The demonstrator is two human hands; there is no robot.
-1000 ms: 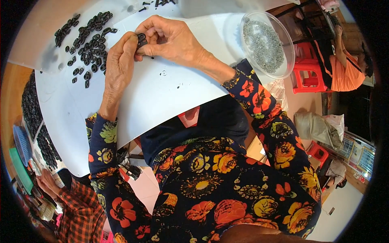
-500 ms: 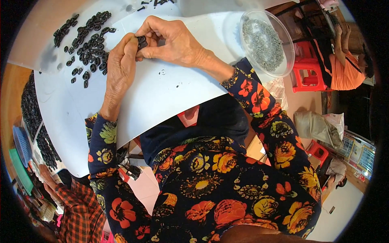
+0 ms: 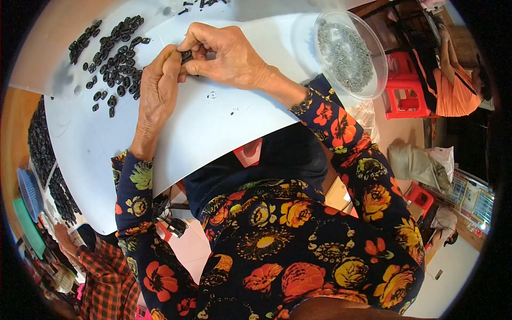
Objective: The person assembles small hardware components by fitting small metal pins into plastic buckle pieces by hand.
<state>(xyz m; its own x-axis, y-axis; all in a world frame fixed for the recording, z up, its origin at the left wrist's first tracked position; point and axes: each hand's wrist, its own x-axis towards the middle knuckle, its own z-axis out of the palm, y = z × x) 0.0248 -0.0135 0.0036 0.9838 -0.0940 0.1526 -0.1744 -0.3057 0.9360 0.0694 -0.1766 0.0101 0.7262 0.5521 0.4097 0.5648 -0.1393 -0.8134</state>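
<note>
My left hand (image 3: 161, 80) and my right hand (image 3: 226, 56) meet above the white table (image 3: 186, 128). Between their fingertips they pinch a small black part (image 3: 186, 56), mostly covered by the fingers. Both hands are closed on it. Just left of my left hand lies a loose pile of small black oval parts (image 3: 118, 64), which look like the same kind. To the right of my right hand stands a round clear plastic tub (image 3: 380, 64) with many small silver metal pieces (image 3: 346, 56) in it.
Several black screws or pins (image 3: 205, 3) lie at the table's far edge. A big heap of black parts (image 3: 40, 133) is at the left, near a blue basket (image 3: 29, 192). A co-worker in a checked shirt (image 3: 109, 272) sits lower left; red stools (image 3: 405, 98) and another person (image 3: 453, 90) are at right.
The black part has tipped or sunk a little deeper between my fingers, so less of it shows. Both hands stay in nearly the same place.
</note>
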